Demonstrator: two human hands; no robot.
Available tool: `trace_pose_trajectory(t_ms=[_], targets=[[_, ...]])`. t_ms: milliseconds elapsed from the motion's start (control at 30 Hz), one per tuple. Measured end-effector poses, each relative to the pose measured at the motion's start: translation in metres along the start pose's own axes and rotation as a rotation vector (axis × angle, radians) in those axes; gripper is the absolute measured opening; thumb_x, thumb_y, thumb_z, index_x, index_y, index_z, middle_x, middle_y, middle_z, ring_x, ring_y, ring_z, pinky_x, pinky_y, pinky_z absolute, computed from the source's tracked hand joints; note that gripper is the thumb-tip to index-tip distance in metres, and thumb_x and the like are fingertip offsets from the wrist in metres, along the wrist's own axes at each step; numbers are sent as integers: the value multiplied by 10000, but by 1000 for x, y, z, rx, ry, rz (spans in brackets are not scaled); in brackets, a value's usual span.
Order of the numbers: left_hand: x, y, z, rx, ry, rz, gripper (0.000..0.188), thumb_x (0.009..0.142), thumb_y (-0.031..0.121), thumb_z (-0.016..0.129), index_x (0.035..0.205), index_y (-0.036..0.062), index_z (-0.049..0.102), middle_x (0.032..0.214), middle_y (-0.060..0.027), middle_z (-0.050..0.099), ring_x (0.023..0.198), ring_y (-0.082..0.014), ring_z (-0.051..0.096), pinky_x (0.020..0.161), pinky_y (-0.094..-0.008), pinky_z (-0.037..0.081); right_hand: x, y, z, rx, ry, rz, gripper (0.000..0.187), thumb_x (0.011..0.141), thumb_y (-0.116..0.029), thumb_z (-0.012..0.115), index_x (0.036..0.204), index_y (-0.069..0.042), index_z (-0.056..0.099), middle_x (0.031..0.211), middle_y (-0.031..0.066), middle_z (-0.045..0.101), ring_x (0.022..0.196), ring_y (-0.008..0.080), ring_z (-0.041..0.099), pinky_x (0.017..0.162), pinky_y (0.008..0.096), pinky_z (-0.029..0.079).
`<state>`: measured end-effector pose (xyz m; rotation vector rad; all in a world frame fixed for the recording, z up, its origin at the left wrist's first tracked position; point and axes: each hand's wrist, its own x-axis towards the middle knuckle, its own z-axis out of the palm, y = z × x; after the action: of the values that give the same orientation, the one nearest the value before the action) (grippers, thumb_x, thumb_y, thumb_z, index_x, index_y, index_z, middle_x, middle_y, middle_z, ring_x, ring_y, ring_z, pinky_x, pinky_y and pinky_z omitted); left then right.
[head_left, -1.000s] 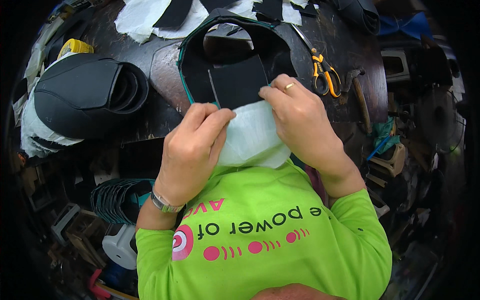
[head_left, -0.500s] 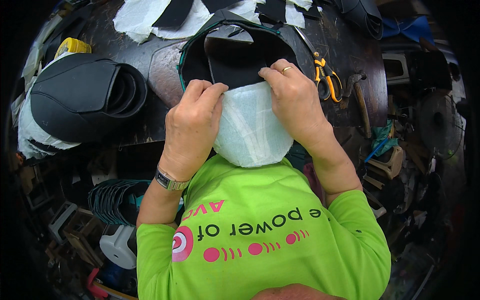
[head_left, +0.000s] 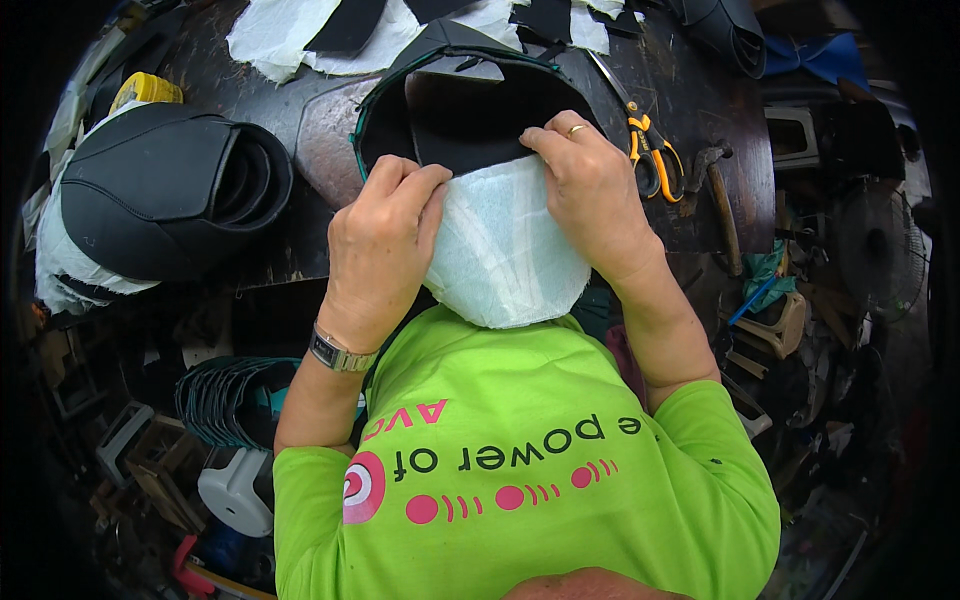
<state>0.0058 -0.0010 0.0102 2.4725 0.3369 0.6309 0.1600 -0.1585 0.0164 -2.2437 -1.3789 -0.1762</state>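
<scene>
A black shoe upper [head_left: 470, 115] with green-trimmed edges stands open at the table's front edge, its pale cloth-backed toe part [head_left: 508, 245] hanging toward my shirt. My left hand [head_left: 385, 235] pinches the upper where the pale cloth meets the black, at the left of that seam. Over on its right end, my right hand [head_left: 590, 195] grips the same edge between thumb and fingers. The toe part's lower rim touches or nearly touches my shirt. Whatever lies under my fingertips is hidden.
Left on the dark table [head_left: 690, 95] sit stacked black uppers [head_left: 150, 200] and a yellow tub [head_left: 147, 90]. Orange-handled scissors [head_left: 650, 150] and a hammer [head_left: 720, 200] lie to the right. Cloth and black scraps [head_left: 370, 40] line the back. Green-edged pieces [head_left: 225, 400] hang below left.
The shoe upper has tilted slightly; its opening sits a little wider and its toe part has shifted slightly up. Both hands keep their grip, moving only a little.
</scene>
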Motion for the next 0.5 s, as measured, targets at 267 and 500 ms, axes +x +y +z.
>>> trace_pose_trajectory(t_ms=[267, 500], targets=[[0, -3, 2, 33, -40, -33, 141, 899, 72, 714, 1037, 51, 734, 957, -92, 643, 780, -307, 704, 692, -391, 583, -1, 0, 0, -34, -57, 33, 191, 816, 70, 639, 988, 52, 719, 1012, 162, 648, 951, 315, 683, 819, 411, 583], [0, 4, 1, 168, -81, -49, 118, 884, 70, 718, 1000, 62, 739, 925, -82, 626, 798, -273, 692, 693, -387, 564, 0, 2, 0, -36, -69, 37, 208, 834, 64, 632, 1021, 42, 721, 1035, 177, 654, 972, 337, 692, 818, 418, 586]])
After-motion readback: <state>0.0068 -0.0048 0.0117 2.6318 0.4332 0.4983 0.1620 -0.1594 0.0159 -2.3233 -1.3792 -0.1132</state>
